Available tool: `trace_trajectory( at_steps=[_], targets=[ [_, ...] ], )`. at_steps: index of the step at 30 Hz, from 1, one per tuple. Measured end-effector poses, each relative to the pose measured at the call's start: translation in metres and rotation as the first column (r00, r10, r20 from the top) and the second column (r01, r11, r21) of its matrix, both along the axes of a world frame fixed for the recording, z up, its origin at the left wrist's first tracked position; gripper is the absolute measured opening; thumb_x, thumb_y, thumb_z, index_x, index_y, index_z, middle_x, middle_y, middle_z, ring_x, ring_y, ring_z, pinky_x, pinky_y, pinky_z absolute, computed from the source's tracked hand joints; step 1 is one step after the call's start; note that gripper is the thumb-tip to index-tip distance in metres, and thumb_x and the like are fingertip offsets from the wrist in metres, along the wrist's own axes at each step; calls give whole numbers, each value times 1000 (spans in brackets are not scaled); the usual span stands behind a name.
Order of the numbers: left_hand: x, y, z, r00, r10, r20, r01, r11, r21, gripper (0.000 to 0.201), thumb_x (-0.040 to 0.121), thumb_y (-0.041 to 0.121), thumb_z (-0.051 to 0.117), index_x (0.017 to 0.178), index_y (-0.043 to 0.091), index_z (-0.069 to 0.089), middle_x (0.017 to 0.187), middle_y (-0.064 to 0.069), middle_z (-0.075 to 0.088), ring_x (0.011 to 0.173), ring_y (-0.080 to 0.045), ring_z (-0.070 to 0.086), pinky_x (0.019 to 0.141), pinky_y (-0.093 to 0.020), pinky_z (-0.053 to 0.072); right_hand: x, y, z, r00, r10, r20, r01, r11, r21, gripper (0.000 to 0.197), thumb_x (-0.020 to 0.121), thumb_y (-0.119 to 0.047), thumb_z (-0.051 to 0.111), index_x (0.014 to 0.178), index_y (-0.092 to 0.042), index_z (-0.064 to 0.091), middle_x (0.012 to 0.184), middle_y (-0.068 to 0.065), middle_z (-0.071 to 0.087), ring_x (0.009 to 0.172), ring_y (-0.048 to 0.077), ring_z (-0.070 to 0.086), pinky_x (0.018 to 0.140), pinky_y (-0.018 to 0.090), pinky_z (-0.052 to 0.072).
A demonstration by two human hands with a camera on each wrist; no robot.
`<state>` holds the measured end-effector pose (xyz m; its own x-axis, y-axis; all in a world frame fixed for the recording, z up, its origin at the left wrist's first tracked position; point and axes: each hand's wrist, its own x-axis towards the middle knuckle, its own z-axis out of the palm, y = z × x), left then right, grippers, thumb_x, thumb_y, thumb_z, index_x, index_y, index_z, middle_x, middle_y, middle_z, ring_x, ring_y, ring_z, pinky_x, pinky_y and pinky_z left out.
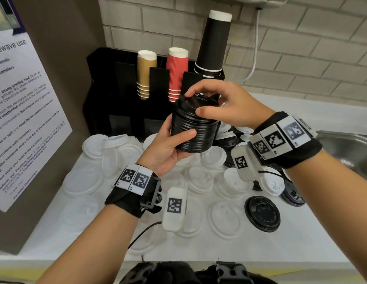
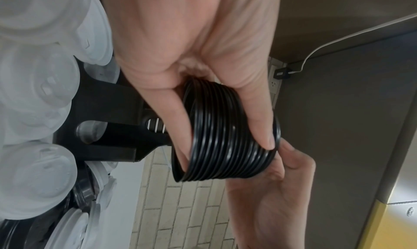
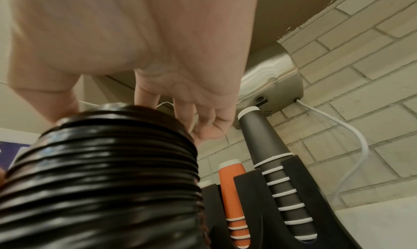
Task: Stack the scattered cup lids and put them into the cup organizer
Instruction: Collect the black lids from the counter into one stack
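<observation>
Hands (image 1: 168, 148) (image 1: 221, 105) grip black lid stack (image 1: 194, 128) above counter (image 1: 301, 238).

Black lid stack (image 1: 195, 125) held aloft; white lids (image 1: 199, 181) scattered before organizer (image 1: 117, 83).

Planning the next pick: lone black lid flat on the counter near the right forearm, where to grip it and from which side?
Take the black lid by its rim, from above, fingers across opposite edges. It lies flat and thin on the white counter, with bare counter on its right side, so probably approach from there.

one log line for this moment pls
left hand: grips black lid stack | right hand: steadies its top | organizer: behind | white lids: scattered on counter
</observation>
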<state>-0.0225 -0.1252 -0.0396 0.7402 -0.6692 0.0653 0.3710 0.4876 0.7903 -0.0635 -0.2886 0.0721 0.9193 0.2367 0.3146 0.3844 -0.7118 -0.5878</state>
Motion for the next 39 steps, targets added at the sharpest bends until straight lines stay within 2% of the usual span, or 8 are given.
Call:
trace_trajectory(
  at_steps=[10,13,17,20,24,28,35,39],
  targets=[
    [-1,-2,0,1000,-8,-12,8,1000,-12,64,71,12,71,130,25,50,122,-5,64,105,-22,69,72,-35,59,-4,-1,0,1000,1,-7,-1,999,-37,33,84,-10,70,115,-13,63,106,-11,60,92,-14,52,76,3,38],
    [0,-3,-1,1000,-6,-5,6,1000,1,71,64,17,78,129,26,51,123,-5,64,106,-21,68,72,-34,59,-11,0,0,999,0,48,3,998,-60,40,85,-22,69,122,-21,54,112,-22,51,98,-19,47,77,0,35],
    [5,-1,-5,1000,24,-13,-24,1000,0,60,68,16,76,122,26,54,116,-1,69,106,-20,68,73,-33,59,-21,-16,-1,979,-201,18,199,975,101,19,98,-28,51,115,-22,43,102,-8,51,85,5,53,67,7,40],
    [12,4,-7,997,65,-33,-66,998,-20,49,74,12,69,119,26,56,112,1,72,106,-19,69,73,-33,59,-39,-43,-12,925,-347,-155,318,930,-185,10,96,-26,51,98,-16,53,90,-1,62,77,13,57,66,22,45],
    [17,4,-6,995,100,-29,-100,995,-16,50,75,14,68,122,25,55,116,0,69,109,-20,67,74,-34,59,-77,-56,-55,704,-443,-555,-143,677,-722,42,77,-56,68,104,-26,57,94,-10,60,85,13,58,79,29,50],
    [16,-1,-3,996,91,-12,-91,996,-4,49,75,14,66,121,25,53,118,-1,67,108,-20,67,76,-35,60,-102,-59,-98,649,-588,-483,-253,432,-866,65,70,-66,68,109,-16,55,89,-4,52,77,16,51,64,28,41],
    [13,-9,-4,998,57,-2,-57,998,10,49,75,14,65,121,25,53,122,-4,65,107,-19,68,74,-34,59,-118,-64,-123,644,-589,-489,-206,482,-852,72,69,-57,74,120,-16,47,110,1,57,97,22,58,68,29,40],
    [13,-11,-5,999,41,2,-41,999,17,48,76,13,65,121,25,53,123,-4,65,109,-21,67,75,-35,59,-119,-69,-118,614,-559,-556,-206,567,-798,58,68,-51,77,102,-20,41,98,-2,53,85,19,53,67,29,44]
  ],
)
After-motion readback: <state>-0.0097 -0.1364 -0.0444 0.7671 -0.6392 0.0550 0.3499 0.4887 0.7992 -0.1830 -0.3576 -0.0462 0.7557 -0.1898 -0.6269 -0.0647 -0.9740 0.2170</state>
